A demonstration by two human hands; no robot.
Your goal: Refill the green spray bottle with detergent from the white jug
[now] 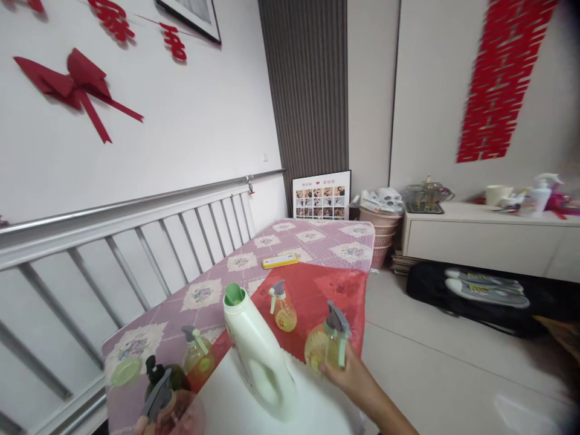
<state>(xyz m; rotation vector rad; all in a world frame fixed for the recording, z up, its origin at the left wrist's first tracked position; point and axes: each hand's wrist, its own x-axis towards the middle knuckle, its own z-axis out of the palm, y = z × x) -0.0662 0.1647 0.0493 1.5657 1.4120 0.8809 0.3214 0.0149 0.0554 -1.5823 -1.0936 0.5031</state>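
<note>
My right hand is wrapped round a clear spray bottle with a grey head and yellowish liquid, over the red cloth's right side. At the lower left, fingertips of my left hand grip a pinkish, see-through spray bottle with a grey trigger head; the frame's edge cuts off most of that hand. Between my hands a large pale-green jug with an uncapped mouth stands on a white surface. Behind it is another spray bottle. A further spray bottle stands left of the jug.
A dark pump bottle and a light-green lid are at the table's left. A yellow box lies farther back on the patterned tablecloth. A white railing runs along the left; a white cabinet stands right.
</note>
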